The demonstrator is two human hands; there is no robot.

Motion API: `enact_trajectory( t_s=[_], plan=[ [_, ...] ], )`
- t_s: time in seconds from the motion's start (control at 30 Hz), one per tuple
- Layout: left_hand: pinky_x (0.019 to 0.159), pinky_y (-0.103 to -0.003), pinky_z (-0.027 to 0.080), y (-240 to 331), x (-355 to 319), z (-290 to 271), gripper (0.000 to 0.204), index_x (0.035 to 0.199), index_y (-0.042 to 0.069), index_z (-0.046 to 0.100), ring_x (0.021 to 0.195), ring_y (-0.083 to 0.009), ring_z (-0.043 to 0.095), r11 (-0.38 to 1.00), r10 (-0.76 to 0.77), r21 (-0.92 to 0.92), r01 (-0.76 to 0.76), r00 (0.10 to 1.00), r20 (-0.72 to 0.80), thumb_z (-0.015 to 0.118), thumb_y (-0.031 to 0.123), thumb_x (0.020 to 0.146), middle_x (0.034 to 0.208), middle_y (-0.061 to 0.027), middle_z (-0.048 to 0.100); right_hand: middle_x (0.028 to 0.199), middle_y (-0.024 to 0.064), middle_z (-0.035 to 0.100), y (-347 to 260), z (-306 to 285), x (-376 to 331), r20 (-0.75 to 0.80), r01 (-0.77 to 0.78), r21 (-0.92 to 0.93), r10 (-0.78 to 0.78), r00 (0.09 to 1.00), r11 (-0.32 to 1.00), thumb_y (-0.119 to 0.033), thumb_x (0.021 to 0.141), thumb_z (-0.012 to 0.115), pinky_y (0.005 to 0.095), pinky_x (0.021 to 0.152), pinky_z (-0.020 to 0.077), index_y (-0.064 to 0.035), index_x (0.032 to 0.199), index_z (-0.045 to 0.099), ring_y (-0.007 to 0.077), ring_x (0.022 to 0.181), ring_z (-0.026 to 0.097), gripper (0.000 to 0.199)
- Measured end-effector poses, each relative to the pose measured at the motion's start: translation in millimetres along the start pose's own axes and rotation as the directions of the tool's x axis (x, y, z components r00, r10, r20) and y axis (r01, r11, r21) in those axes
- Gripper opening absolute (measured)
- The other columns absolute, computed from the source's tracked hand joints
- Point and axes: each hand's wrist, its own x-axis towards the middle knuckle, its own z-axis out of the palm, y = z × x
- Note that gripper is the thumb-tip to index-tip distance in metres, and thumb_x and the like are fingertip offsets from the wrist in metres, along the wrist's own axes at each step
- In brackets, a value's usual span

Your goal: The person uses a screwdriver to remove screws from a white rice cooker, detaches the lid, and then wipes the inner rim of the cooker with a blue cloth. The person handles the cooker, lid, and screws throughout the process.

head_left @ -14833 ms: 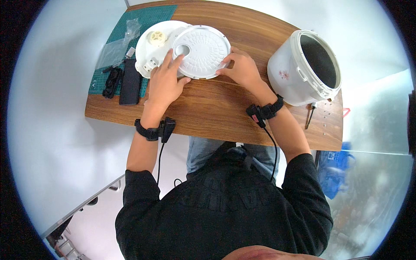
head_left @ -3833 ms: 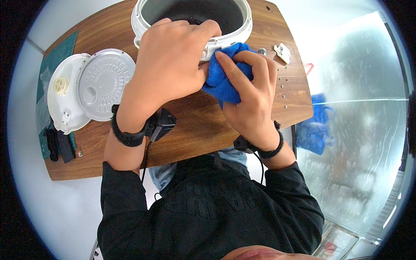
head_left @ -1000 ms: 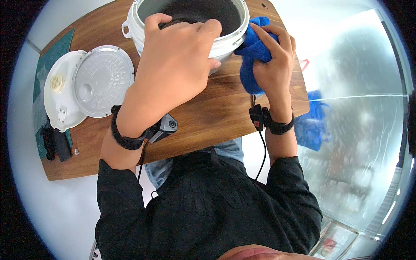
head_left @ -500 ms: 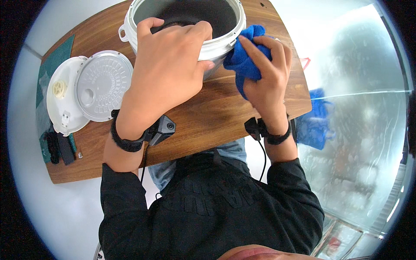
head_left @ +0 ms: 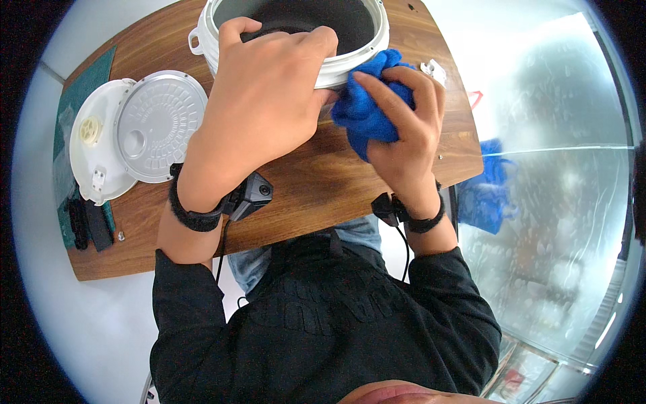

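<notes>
At the far edge of the view stands a round white rice cooker body (head_left: 334,73) with a dark grey interior. My left hand (head_left: 266,108) is clamped over its near rim, fingers inside and thumb outside. A bunched blue cloth (head_left: 365,108) is in my right hand (head_left: 412,121), pressed against the cooker's outer wall just below the rim, to the right of my left thumb. The left fingertips are partly hidden by the hand itself.
On the wooden table (head_left: 309,175), to the left, lie a white lid (head_left: 91,158) and a grey round inner lid (head_left: 165,128) overlapping it. Nearby are a green mat (head_left: 101,67) and black straps (head_left: 97,225). A small white part (head_left: 434,71) sits right of the cloth.
My right hand has moved the blue cloth left and slightly nearer along the cooker's outside, uncovering the small white part. My left hand keeps its hold on the rim.
</notes>
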Motion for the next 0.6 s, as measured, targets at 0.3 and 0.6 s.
enact_trajectory(
  t_s=[0.3, 0.6],
  plan=[
    [0.098, -0.049, 0.037, -1, 0, 0, 0.031, 0.102, 0.012, 0.059, 0.094, -0.0323, 0.068, 1.000, -0.008, -0.018, 0.008, 1.000, 0.003, 0.081, 0.016, 0.080, 0.091, -0.0093, 0.072, 0.113, 0.0099, 0.063, 10, 1, 1, -0.020, 0.003, 0.050, -0.002, 1.000, 0.999, 0.003, 0.056, 0.069, 0.0462, 0.095, 0.0462, -0.0204, 0.111, 0.079, 0.0357, 0.107, 0.055, 0.061],
    [0.099, -0.049, 0.036, 0, 0, 0, 0.032, 0.102, 0.011, 0.059, 0.096, -0.0323, 0.068, 0.999, -0.019, -0.031, 0.019, 1.000, 0.019, 0.081, 0.018, 0.080, 0.092, -0.0097, 0.072, 0.114, 0.0110, 0.064, 29, 10, -12, -0.076, -0.097, 0.034, 0.099, 0.992, 0.995, 0.005, 0.058, 0.068, 0.0459, 0.099, 0.0450, -0.0168, 0.112, 0.079, 0.0350, 0.109, 0.056, 0.059]
  ],
)
